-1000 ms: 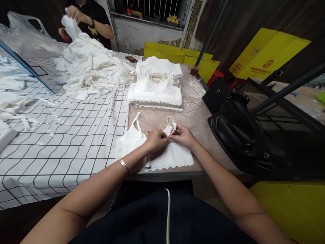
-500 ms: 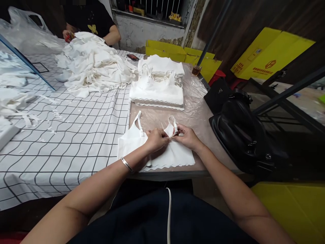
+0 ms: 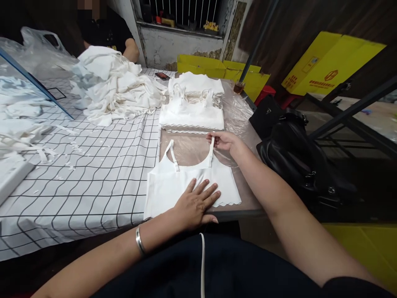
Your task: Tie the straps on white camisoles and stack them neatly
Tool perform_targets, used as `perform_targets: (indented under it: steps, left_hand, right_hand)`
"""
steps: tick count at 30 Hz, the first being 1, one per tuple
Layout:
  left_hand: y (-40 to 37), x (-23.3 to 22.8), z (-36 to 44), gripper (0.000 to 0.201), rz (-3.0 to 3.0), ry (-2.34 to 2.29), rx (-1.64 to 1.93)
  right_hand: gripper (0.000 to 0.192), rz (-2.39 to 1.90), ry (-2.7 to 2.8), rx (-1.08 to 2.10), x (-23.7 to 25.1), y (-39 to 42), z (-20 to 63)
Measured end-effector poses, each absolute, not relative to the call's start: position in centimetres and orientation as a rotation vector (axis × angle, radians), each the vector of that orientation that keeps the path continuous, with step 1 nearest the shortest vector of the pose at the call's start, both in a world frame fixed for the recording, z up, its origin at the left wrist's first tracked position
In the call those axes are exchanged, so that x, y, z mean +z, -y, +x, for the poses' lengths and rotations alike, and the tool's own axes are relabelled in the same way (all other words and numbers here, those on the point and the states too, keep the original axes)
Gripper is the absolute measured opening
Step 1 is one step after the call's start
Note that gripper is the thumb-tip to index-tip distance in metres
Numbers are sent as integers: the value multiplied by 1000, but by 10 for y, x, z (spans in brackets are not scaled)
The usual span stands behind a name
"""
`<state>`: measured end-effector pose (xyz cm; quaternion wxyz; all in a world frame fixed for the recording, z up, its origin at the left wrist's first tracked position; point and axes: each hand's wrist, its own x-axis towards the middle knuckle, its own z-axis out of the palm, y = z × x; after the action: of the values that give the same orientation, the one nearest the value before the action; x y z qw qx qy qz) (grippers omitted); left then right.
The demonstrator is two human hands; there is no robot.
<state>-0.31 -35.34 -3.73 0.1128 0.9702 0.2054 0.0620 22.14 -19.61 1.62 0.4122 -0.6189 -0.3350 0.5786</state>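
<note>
A white camisole top [image 3: 173, 182] with a scalloped hem lies flat on the table's near edge. My left hand [image 3: 195, 203] rests on its lower part, palm down, fingers spread. My right hand [image 3: 223, 140] pinches the top of the right shoulder strap [image 3: 211, 152] and holds it stretched away from me. The left strap [image 3: 172, 154] lies loose on the clear plastic sheet.
A neat stack of folded white tops [image 3: 191, 112] sits just beyond. A loose heap of white garments [image 3: 114, 85] covers the grid-patterned cloth [image 3: 93, 165], with another person [image 3: 107, 31] behind it. Black bags [image 3: 297, 161] crowd the table's right side; yellow boxes [image 3: 328, 66] stand behind.
Both hands were together working the right strap near the neckline. Now my left hand has dropped flat onto the top and my right hand has pulled the strap out straight.
</note>
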Motion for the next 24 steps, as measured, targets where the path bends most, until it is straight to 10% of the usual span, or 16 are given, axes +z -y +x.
perform_targets:
  steps: [8, 13, 24]
  left_hand:
    - [352, -26, -7, 73, 2826, -676, 311]
    - [348, -4, -80, 42, 2465, -1713, 474]
    - [348, -11, -95, 24, 2008, -1847, 505]
  right_hand:
    - [38, -1922, 1053, 1304, 27, 172, 210]
    - [55, -2155, 1648, 633, 46, 250, 253]
    - [32, -1939, 1259, 795, 2, 398, 229]
